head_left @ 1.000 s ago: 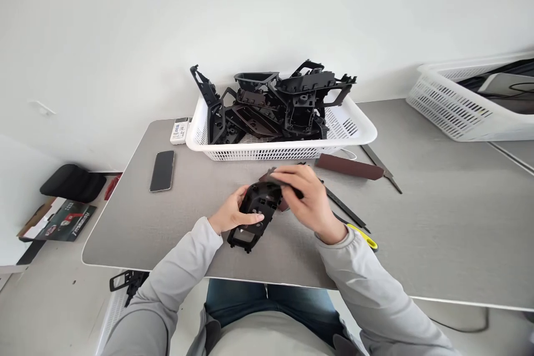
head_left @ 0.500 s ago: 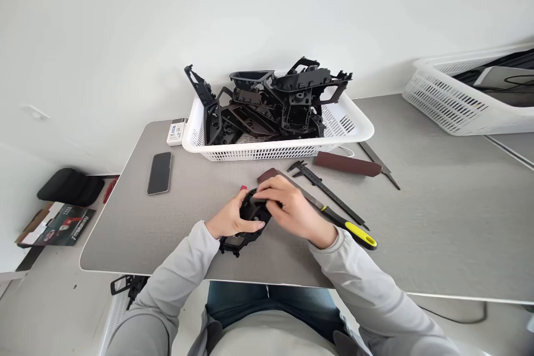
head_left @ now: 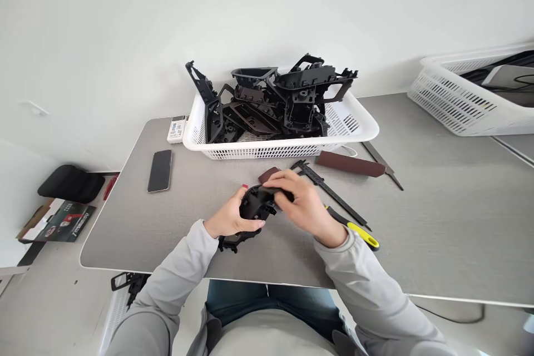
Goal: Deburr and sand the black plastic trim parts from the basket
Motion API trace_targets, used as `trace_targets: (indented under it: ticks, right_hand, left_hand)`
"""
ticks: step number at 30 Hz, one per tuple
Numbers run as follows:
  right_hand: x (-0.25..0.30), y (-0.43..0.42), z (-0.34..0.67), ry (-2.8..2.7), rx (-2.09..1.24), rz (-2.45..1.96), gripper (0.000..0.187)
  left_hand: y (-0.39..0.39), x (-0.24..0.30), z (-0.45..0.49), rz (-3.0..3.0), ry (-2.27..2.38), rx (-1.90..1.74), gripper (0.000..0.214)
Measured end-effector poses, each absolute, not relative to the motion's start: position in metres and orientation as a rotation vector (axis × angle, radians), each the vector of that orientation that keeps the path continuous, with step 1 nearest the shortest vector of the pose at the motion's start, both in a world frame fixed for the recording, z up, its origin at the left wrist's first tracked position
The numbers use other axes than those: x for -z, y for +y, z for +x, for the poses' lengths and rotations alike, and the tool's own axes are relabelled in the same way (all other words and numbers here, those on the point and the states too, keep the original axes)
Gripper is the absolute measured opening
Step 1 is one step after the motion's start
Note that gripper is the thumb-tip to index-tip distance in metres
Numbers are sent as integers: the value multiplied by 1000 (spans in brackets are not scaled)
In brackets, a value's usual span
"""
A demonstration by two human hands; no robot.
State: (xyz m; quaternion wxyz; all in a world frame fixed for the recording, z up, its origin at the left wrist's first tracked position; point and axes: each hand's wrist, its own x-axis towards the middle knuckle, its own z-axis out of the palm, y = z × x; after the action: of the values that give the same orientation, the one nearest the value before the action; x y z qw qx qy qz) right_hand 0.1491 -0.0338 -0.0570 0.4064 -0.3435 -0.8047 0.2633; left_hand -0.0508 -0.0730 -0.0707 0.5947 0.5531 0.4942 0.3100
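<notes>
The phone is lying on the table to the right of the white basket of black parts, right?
No, the side is wrong. In the head view the phone lies on the table to the left of the white basket of black parts.

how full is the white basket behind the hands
Heaped full: black plastic parts rise above the rim of the white basket, some jutting past it.
</notes>
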Motion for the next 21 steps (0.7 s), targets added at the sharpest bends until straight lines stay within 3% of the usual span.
trace_targets:
  ticks: [3, 10, 17, 21]
  right_hand:
    - [56, -42, 140, -2197, -690, -693, 33]
    - [61, -28, 159, -2029, -601, -1106, 31]
    - [59, -33, 148, -2071, -706, -899, 31]
    - [65, -25, 160, -2071, -626, -1114, 28]
  left_hand:
    - [-73, 72, -50, 1319, 1168, -709, 57]
    - [-75, 66, -51, 1253, 1129, -671, 57]
    - [-74, 71, -50, 1260, 1104, -720, 57]
    - [-74, 72, -49, 1227, 1083, -675, 58]
